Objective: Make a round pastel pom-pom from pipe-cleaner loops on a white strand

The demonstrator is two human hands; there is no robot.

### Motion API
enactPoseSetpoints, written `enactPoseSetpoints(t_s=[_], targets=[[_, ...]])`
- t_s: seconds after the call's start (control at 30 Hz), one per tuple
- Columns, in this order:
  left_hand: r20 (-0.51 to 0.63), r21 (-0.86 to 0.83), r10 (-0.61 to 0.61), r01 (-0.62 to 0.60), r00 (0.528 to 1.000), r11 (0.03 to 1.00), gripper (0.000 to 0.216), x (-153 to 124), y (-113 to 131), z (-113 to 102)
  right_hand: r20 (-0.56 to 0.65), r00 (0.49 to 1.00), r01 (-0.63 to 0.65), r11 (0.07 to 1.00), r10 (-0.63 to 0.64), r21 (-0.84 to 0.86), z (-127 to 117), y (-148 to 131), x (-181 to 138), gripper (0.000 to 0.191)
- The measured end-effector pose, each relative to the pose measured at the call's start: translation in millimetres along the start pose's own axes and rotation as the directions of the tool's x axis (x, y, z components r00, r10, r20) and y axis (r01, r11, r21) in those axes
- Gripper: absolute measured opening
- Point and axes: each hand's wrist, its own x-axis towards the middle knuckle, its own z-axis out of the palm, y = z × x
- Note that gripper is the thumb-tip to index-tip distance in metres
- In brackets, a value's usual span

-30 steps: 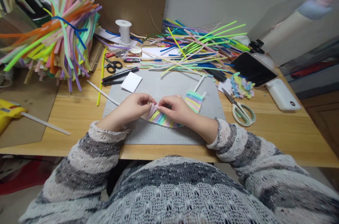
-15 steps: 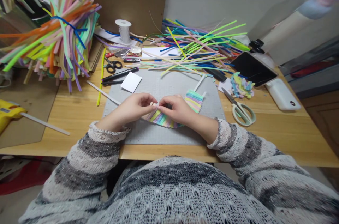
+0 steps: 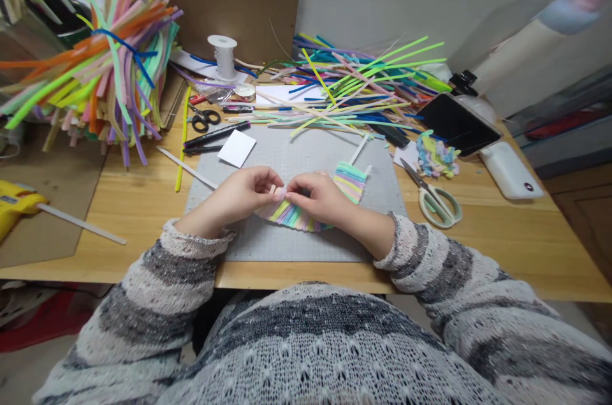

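My left hand [image 3: 239, 194] and my right hand [image 3: 319, 197] meet over the grey cutting mat [image 3: 296, 156]. Both pinch the top edge of a fan of pastel pipe-cleaner strips [image 3: 291, 215] lying on the mat. A pink strip end shows between my fingertips. Just right of my right hand lies a second striped pastel bundle [image 3: 350, 182] with white stick ends. Part of the fan is hidden under my right hand.
Loose coloured pipe cleaners [image 3: 354, 89] pile up at the back; a big bunch [image 3: 95, 73] fans out at the left. Green-handled scissors [image 3: 437, 201], black scissors [image 3: 204, 118], a white card [image 3: 237, 148], a thread spool [image 3: 223, 55], a black tablet [image 3: 456, 124] and a yellow glue gun [image 3: 16, 201] lie around.
My fingertips have shifted slightly on the fan's top edge; the fan and both hands stay in the same place.
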Motion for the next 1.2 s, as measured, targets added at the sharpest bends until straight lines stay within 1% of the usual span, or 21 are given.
enactPoseSetpoints(t_s=[0.13, 0.23, 0.37, 0.47, 0.6, 0.73, 0.8, 0.93, 1.07, 1.13, 1.2], targets=[[0.004, 0.106, 0.000, -0.001, 1.000, 0.994, 0.028, -0.7, 0.7, 0.5, 0.009, 1.000, 0.018, 1.000, -0.018, -0.010, 0.0, -0.7, -0.1, 0.012], [-0.004, 0.190, 0.023, -0.022, 1.000, 0.982, 0.025, -1.0, 1.1, 1.4, 0.019, 1.000, 0.024, 0.999, -0.023, -0.036, 0.4, -0.3, 0.0, 0.013], [-0.036, 0.250, 0.050, -0.039, 0.998, 0.968, 0.022, -1.3, 0.6, 1.0, 0.023, 1.000, 0.013, 0.999, -0.012, -0.044, 0.7, -0.2, 0.1, 0.011], [-0.039, 0.279, 0.055, -0.042, 0.998, 0.960, 0.019, -1.4, 0.4, 0.6, 0.029, 1.000, 0.009, 0.999, -0.008, -0.049, 0.5, -0.8, 0.3, 0.009], [-0.010, 0.283, 0.055, -0.050, 0.998, 0.958, 0.017, -2.0, 2.8, 1.4, 0.028, 0.999, 0.018, 0.999, -0.017, -0.047, 0.5, 0.1, 0.4, 0.010], [-0.012, 0.242, -0.021, 0.023, 1.000, 0.970, 0.016, -3.0, 5.9, 1.8, 0.013, 1.000, 0.020, 0.999, -0.019, -0.042, 0.8, 1.8, 0.1, 0.010], [-0.014, 0.241, -0.037, 0.039, 0.999, 0.970, 0.018, -2.8, 6.0, 1.6, 0.009, 1.000, 0.015, 0.999, -0.015, -0.043, 1.1, 1.9, 0.1, 0.010], [-0.014, 0.274, 0.014, -0.010, 1.000, 0.962, 0.018, -1.4, 3.9, 1.8, -0.007, 1.000, 0.017, 0.999, -0.017, -0.037, 1.1, 1.8, 0.8, 0.010], [-0.052, 0.313, 0.065, -0.046, 0.997, 0.949, 0.016, -0.9, 2.4, 3.2, -0.036, 0.999, 0.019, 0.999, -0.018, 0.027, 0.6, 2.7, 1.5, 0.012], [-0.067, 0.321, 0.080, -0.055, 0.995, 0.946, 0.016, -0.9, 1.6, 3.9, -0.021, 1.000, 0.020, 0.998, -0.018, 0.061, 0.6, 2.7, 1.3, 0.012], [-0.065, 0.307, 0.083, -0.059, 0.994, 0.950, 0.016, -0.6, 0.6, 4.5, 0.012, 1.000, 0.019, 0.998, -0.020, 0.060, 1.0, 2.0, 0.9, 0.011]])
